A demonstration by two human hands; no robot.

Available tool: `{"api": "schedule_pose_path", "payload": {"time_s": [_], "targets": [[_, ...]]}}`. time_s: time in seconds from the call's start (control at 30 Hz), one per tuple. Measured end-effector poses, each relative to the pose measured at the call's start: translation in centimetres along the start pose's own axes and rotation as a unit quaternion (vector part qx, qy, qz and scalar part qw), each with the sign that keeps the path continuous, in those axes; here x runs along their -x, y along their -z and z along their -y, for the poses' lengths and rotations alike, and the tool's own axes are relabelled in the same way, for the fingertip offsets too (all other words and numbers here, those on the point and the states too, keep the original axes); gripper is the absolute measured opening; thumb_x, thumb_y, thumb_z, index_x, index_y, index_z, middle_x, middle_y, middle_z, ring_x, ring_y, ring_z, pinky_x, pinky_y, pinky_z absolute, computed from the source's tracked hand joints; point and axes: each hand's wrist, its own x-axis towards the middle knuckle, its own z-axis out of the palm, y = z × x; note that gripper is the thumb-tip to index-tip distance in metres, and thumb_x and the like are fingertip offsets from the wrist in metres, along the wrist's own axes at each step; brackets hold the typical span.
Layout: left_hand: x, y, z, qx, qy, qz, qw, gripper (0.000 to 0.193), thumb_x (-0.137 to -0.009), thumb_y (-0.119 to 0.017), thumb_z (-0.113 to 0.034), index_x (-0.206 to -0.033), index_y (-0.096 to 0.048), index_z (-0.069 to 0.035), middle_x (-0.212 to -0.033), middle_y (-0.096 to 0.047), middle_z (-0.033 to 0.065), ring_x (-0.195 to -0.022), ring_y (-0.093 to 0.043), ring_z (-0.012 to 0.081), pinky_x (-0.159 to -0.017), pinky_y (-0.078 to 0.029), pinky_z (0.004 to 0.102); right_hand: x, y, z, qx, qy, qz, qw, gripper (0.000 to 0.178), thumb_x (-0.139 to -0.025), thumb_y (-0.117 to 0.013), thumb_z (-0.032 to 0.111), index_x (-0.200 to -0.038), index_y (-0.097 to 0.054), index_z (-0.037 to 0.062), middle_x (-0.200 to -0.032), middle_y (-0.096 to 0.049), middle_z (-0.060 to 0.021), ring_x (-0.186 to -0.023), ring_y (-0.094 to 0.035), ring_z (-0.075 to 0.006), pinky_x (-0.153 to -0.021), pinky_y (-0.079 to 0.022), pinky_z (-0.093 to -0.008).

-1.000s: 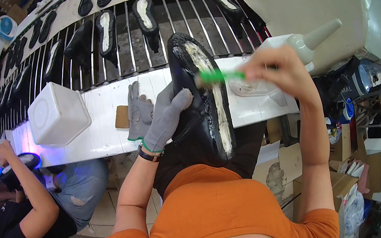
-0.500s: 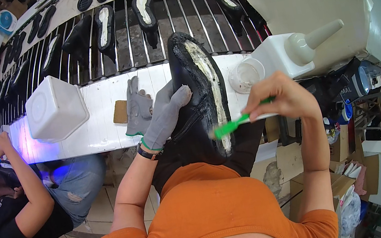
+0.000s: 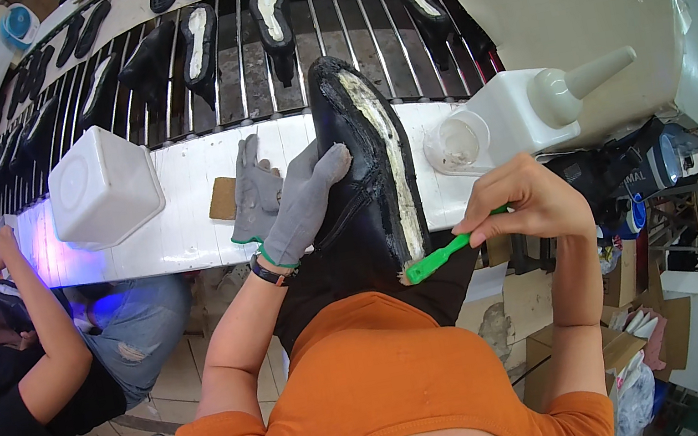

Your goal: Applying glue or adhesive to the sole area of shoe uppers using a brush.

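Observation:
My left hand (image 3: 306,199), in a grey glove, is closed round the side of a black boot (image 3: 351,214). The boot's underside faces up, its toe pointing away from me, with a long whitish strip (image 3: 375,115) framed by a dark, glossy border. My bare right hand (image 3: 524,202) pinches a green brush (image 3: 440,259) by its handle. The bristles meet the boot's near end, at the bottom of the strip. A small clear cup (image 3: 458,141) with whitish residue stands to the right of the boot, beside a white bottle with a long nozzle (image 3: 525,110).
A spare grey glove (image 3: 254,192) and a brown square pad (image 3: 223,198) lie left of the boot. Farther left stands a white plastic container (image 3: 104,187). Beyond the white table edge, a roller conveyor (image 3: 237,61) carries several black boots. Another person (image 3: 50,360) sits at left.
My right hand has drawn the green brush down toward me, from the lower part of the strip to the boot's near end. My left hand keeps its hold on the boot.

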Motion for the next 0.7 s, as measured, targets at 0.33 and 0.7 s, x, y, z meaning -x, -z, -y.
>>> {"api": "schedule_pose_path", "payload": {"time_s": [0.33, 0.7], "targets": [[-0.6, -0.1, 0.2, 0.02, 0.037, -0.021, 0.999, 0.048, -0.095, -0.055, -0.039, -0.117, -0.058, 0.004, -0.097, -0.064, 0.0046, -0.083, -0.059, 0.008, -0.076, -0.049, 0.0234, -1.4, 0.6, -0.1, 0.049, -0.046, -0.113, 0.991, 0.014, -0.075, -0.079, 0.009, -0.086, -0.075, 0.0027, -0.072, -0.07, -0.0056, -0.063, -0.058, -0.0116, -0.06, -0.043, -0.0267], [-1.5, 0.4, 2.7, 0.133, 0.183, 0.002, 0.974, 0.048, -0.097, -0.052, -0.042, -0.113, -0.063, 0.002, -0.101, -0.067, 0.0075, -0.087, -0.063, 0.0101, -0.079, -0.052, 0.0242, -1.9, 1.0, -0.1, 0.011, -0.003, -0.001, 1.0, 0.015, -0.072, -0.081, 0.007, -0.085, -0.075, 0.0017, -0.075, -0.071, -0.0071, -0.066, -0.063, -0.015, -0.063, -0.046, -0.0277]]}}
